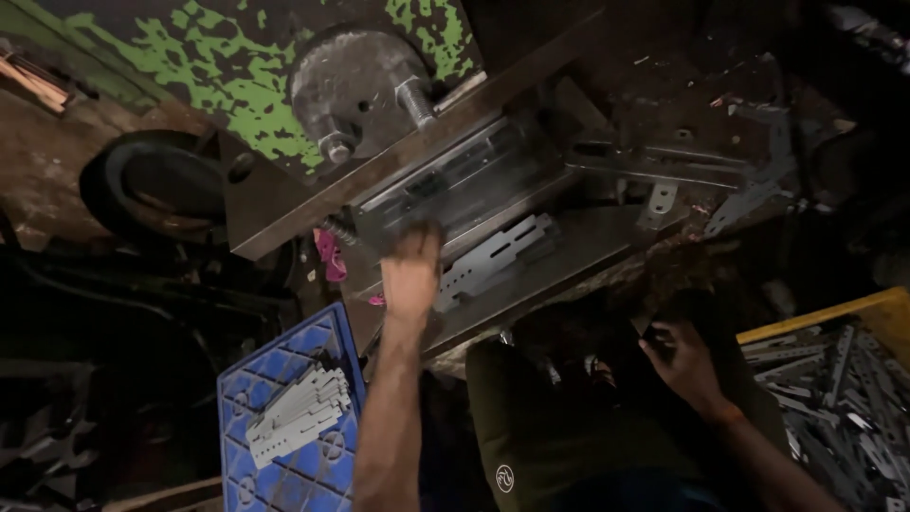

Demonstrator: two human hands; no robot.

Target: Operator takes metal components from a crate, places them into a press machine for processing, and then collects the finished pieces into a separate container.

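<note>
So this was a press setup, pretty dim shot. The left hand (412, 261) was reached up to the die block (455, 190), fingers curled down over its front edge, and it looked like they were pressed together on something at the block rather than spread. Motion blur hid whether a piece was pinched there, so I couldn't tell for sure. A slotted metal strip (493, 261) lay on the steel press bed (588, 246), just at 3 o'clock of that hand, touching the bed and angled up toward 2 o'clock.

The right hand (687, 360) was low, near the lap, at about 4 o'clock from the left. It seemed loosely curled, but it was too dark to say whether it held anything. The yellow bin (882, 308) of loose strips sat just at its 3 o'clock.

A blue crate (313, 474) at 7 o'clock from the left hand held a neat stack of strips (299, 412).

My take on doing this step well: seat the strip flat and square against the die's stop, slots lined up, and get every finger out from under the block before anything cycles. Keeping the free hand well away from the bed, like it was here, was the right habit. The big bolted disc (355, 85) sat above at 12 o'clock.
</note>
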